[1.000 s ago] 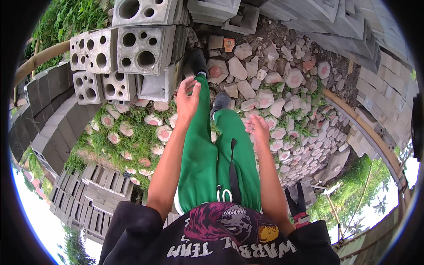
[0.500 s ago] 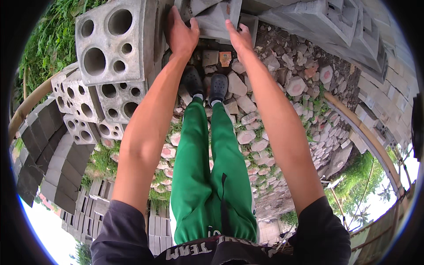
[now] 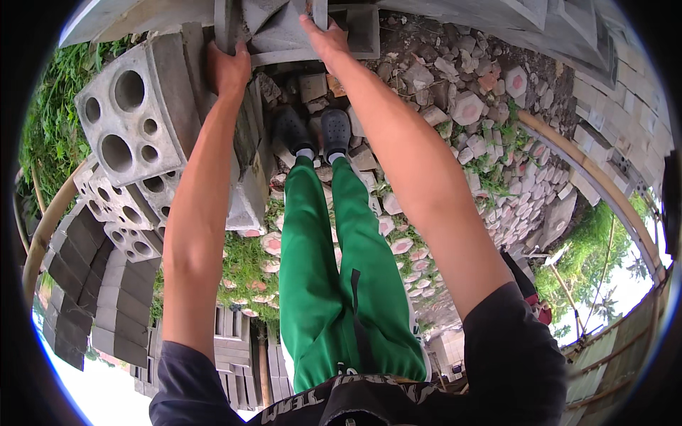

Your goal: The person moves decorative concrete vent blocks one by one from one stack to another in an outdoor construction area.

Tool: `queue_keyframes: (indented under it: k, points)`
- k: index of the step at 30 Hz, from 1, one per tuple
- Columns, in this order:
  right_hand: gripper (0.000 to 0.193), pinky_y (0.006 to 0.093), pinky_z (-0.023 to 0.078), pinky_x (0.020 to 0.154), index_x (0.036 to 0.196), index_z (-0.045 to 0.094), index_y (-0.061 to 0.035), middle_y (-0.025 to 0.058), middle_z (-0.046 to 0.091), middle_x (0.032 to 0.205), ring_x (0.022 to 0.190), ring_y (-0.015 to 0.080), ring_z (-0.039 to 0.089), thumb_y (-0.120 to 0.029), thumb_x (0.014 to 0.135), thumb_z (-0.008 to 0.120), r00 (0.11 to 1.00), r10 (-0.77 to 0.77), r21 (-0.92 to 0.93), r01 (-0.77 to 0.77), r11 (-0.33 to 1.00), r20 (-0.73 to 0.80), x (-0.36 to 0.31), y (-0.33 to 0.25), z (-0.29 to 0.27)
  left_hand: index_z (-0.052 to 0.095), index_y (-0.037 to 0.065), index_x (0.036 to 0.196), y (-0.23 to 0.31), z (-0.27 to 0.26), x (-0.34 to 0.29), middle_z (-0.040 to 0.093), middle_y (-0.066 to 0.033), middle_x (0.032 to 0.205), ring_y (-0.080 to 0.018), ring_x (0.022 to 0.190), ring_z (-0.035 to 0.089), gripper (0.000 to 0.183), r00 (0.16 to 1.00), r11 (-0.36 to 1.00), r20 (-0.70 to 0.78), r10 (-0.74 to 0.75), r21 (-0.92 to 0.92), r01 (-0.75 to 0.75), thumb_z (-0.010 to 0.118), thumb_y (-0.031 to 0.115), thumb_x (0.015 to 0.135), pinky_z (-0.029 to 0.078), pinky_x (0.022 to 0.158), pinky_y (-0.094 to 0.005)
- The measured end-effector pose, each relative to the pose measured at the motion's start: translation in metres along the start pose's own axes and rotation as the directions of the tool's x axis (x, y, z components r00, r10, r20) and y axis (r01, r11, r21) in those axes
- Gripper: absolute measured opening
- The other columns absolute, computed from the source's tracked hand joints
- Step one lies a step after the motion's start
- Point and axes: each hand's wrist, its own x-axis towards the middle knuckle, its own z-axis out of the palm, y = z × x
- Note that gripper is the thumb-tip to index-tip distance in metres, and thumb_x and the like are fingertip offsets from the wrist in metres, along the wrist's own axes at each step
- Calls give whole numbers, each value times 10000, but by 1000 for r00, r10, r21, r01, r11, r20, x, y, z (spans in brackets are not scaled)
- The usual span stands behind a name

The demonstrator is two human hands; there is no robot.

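A grey concrete block (image 3: pixel 278 37) with slanted inner faces lies at the top of the view, partly cut off by the rim. My left hand (image 3: pixel 229 69) grips its left side, thumb up along the edge and the other fingers mostly hidden. On the opposite side my right hand (image 3: pixel 327 41) clasps the right wall, thumb over the edge. Close by on the left stands a concrete block with round holes (image 3: pixel 128 117), on top of more holed blocks (image 3: pixel 124 195). Another grey hollow concrete piece (image 3: pixel 362 32) sits just right of my right hand.
Broken stones and hexagonal pavers (image 3: pixel 467 108) cover the ground around my dark clogs (image 3: pixel 335 131). Stacked grey blocks (image 3: pixel 124 284) stand at the left, more concrete pieces (image 3: pixel 568 35) at the upper right. A curved bamboo pole (image 3: pixel 590 167) runs along the right.
Both hands have shifted left in the view and now close on the block's sides; the right hand's fingers were looser before. The holed blocks also appear farther left.
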Motion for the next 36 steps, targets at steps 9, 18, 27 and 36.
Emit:
queue_keyframes:
  k: [9, 18, 27, 36]
  points:
    - [839, 348, 375, 1013, 1359, 362, 43, 251, 477, 1320, 1226, 291, 478, -559, 826, 604, 998, -63, 68, 63, 996, -3, -14, -15, -92, 410, -52, 1286, 63, -19, -48, 472, -227, 1282, -385, 1221, 407, 586, 918, 952, -278, 283, -35, -304, 638, 175, 796, 320, 1036, -435]
    - [1066, 533, 379, 981, 1465, 139, -68, 236, 270, 1448, 1286, 359, 376, -799, 749, 440, 978, -40, 429, 128, 894, -207, -15, -100, -170, 507, -85, 1234, 193, -16, -16, 569, -226, 1222, -307, 1167, 534, 651, 959, 868, 221, 177, -495, -46, 617, 424, 843, 393, 989, -372]
    - [1151, 605, 367, 997, 1474, -32, -158, 155, 107, 1497, 1340, 403, 209, -612, 711, 700, 917, 167, 702, 151, 696, -362, 32, -118, -294, 90, -95, 1430, 318, 39, -31, 131, -230, 1508, -319, 1409, 123, 1204, 530, 766, 829, 178, -455, 454, 682, 629, 672, 109, 1144, -419]
    - [808, 544, 220, 1087, 1344, 340, -12, 146, 239, 1441, 1313, 359, 250, -234, 698, 770, 986, 125, 611, -34, 791, -107, 63, -116, -341, 295, -103, 1354, 356, 62, -34, 348, -223, 1400, -304, 1320, 303, 950, 618, 807, 784, 63, -404, 431, 700, 459, 704, 223, 1087, -404]
